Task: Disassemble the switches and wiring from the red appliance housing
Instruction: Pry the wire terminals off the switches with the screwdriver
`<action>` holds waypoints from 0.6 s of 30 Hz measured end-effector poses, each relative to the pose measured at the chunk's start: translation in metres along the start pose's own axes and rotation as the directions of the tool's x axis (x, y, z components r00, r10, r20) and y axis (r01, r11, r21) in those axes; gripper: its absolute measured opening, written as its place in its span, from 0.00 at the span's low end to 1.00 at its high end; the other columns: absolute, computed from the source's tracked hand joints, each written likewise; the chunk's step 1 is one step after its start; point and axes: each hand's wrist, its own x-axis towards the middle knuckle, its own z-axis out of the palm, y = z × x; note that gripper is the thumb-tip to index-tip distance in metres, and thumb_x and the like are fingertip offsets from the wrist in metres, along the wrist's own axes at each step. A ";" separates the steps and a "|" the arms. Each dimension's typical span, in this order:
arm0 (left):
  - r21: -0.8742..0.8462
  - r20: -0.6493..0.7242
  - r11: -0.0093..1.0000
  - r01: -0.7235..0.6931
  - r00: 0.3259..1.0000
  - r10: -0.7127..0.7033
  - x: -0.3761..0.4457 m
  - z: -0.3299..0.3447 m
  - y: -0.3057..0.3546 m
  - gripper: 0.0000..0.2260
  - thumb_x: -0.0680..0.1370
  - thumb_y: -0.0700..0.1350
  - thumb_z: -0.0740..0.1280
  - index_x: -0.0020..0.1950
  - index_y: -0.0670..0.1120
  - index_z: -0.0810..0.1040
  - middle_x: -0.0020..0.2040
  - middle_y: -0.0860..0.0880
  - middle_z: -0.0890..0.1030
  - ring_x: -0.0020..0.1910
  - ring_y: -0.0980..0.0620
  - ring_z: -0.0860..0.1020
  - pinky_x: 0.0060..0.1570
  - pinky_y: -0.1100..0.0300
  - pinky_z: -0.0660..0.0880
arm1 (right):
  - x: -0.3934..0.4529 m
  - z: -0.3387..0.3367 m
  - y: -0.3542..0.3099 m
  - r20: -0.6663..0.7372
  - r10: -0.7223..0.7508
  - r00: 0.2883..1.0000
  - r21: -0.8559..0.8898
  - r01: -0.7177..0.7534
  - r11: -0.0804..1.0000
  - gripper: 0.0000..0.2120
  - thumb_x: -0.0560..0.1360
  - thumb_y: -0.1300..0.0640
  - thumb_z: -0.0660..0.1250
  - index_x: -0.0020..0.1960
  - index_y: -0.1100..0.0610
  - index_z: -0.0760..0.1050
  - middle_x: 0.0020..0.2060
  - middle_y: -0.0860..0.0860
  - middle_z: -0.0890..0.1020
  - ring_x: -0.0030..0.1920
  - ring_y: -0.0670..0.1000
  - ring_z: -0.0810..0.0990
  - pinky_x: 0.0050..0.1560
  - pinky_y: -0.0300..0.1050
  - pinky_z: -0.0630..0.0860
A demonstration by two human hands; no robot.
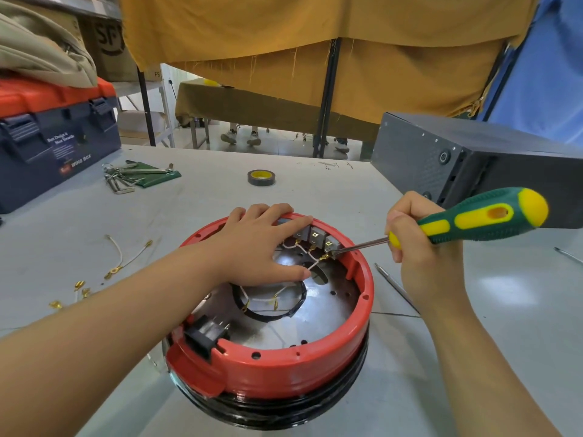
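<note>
Grey worktable [315,190]: red appliance housing [284,367] at centre, open side up. Left hand [262,244], fingers spread flat over far rim. Right hand [419,247] clamped on green-yellow screwdriver [482,216], tip at switches [318,238]. Loose wires [126,257] lie left.

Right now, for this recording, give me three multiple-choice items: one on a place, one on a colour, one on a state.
1. Where does the tape roll lie?
A. inside the housing
B. on the table beyond the housing
C. on the toolbox

2. What colours is the screwdriver handle?
A. green and yellow
B. red and black
C. all blue

3. What is the left hand doing?
A. holding a wire
B. gripping pliers
C. resting flat on the red housing

Key: B, it sits on bare table; A, both colours show; C, fingers spread across the rim.
</note>
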 end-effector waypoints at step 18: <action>0.012 0.023 1.000 0.016 1.000 -0.016 -0.001 -0.001 0.001 0.38 0.69 0.74 0.53 0.75 0.64 0.46 0.76 0.55 0.51 0.74 0.47 0.53 0.71 0.47 0.52 | 0.001 0.003 0.002 -0.092 0.064 0.994 0.087 -0.056 0.995 0.09 0.67 0.61 0.58 0.29 0.60 0.61 0.22 0.46 0.64 0.26 0.46 0.62 0.27 0.35 0.59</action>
